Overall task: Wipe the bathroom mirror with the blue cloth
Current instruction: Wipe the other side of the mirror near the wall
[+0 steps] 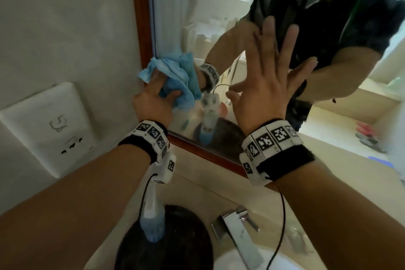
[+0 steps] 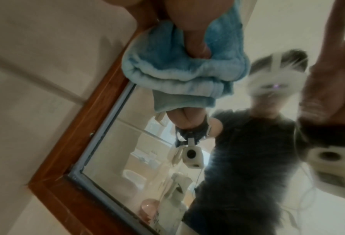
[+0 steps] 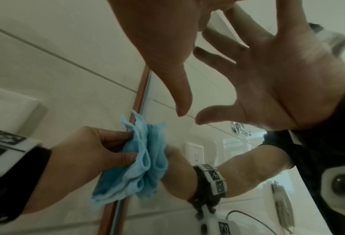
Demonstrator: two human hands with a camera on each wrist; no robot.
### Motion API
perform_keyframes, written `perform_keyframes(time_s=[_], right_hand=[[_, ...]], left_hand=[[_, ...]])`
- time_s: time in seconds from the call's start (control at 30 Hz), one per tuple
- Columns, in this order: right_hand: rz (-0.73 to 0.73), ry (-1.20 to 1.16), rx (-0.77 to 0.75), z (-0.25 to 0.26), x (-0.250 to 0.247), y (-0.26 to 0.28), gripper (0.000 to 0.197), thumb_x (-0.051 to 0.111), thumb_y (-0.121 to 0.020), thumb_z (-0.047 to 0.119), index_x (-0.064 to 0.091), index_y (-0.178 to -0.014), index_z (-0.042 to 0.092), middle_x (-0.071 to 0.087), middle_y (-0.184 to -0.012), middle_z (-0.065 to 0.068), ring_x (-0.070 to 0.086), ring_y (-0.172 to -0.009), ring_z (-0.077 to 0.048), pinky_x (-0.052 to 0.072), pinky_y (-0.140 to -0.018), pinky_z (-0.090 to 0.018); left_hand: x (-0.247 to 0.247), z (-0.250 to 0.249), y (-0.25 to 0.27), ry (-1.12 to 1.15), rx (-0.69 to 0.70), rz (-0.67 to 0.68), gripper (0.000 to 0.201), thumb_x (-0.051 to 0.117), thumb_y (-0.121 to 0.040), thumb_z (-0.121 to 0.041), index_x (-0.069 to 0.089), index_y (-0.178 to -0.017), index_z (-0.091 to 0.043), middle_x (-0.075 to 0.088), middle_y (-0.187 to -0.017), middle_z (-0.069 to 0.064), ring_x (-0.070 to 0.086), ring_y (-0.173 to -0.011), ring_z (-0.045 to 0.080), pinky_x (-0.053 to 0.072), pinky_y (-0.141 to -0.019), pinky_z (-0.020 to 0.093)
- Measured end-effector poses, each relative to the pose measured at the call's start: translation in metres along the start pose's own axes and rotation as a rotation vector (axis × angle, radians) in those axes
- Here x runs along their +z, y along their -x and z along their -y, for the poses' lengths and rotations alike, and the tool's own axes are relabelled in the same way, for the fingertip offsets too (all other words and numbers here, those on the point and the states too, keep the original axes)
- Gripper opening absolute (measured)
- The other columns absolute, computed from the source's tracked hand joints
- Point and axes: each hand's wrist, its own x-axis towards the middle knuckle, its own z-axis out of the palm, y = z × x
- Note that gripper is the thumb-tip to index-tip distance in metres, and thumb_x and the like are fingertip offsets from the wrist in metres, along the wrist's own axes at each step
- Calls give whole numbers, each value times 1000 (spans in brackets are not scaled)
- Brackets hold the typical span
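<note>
The bathroom mirror (image 1: 175, 17) hangs in a brown wooden frame (image 1: 140, 17). My left hand (image 1: 153, 96) grips the bunched blue cloth (image 1: 173, 74) and presses it on the glass at the mirror's left edge, partly over the frame. In the left wrist view a finger (image 2: 55, 35) digs into the cloth (image 2: 167, 68) above the mirror's lower left corner (image 2: 117, 143). To the right, my right hand (image 1: 269, 76) is open with fingers spread, fingertips on the glass. The right wrist view shows this hand (image 3: 157, 39), the cloth (image 3: 133, 174) and the left hand (image 3: 77, 159).
Below the mirror lies a beige counter (image 1: 197, 186). A spray bottle (image 1: 153, 221) stands under my left wrist beside a dark round object (image 1: 175, 247). A chrome faucet (image 1: 234, 226) reaches over a white sink (image 1: 241, 263). A white socket panel (image 1: 48, 125) sits on the left wall.
</note>
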Motion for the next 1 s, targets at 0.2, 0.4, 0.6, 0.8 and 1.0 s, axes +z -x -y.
perform_keyframes(time_s=[0.2, 0.4, 0.6, 0.8, 1.0], right_hand=[[34, 45, 18, 5, 0, -1, 106, 78, -71, 37, 12, -153, 25, -1, -162, -5, -2, -147, -39, 4, -105, -75], [52, 43, 9, 5, -2, -1, 114, 82, -66, 36, 9, -154, 25, -1, -162, -6, -4, -147, -39, 2, -105, -75], [13, 83, 13, 8, 2, -5, 108, 80, -72, 30, 10, -154, 22, -2, -162, -8, -3, -146, -41, 1, -105, -76], [-29, 86, -13, 12, -4, -21, 102, 64, -73, 7, 4, -154, 21, -4, -162, -8, -5, -146, -42, -2, -109, -71], [-90, 54, -4, 20, -14, -40, 114, 82, -72, 36, 6, -153, 15, 0, -162, -7, -1, -146, -41, 5, -113, -66]], left_hand=[[5, 9, 0, 172, -4, 20, 62, 80, -78, -12, 60, -134, -25, 56, -138, -5, 53, -122, 9, 48, -104, 33], [7, 14, -2, 20, 145, 1, 68, 78, -81, -15, 49, -143, -22, 51, -139, -4, 45, -123, 6, 36, -105, 12], [3, 3, -6, -8, 185, 7, 71, 76, -83, -14, 44, -146, -21, 43, -133, -15, 48, -121, 9, 39, -104, 22], [-8, -28, -42, -51, 436, -48, 58, 71, -87, -16, 50, -141, -15, 50, -146, 4, 46, -131, 9, 34, -110, 19], [-12, -53, -54, 62, 438, -31, 69, 75, -79, -3, 48, -142, -13, 47, -148, 4, 40, -129, 1, 30, -110, 11]])
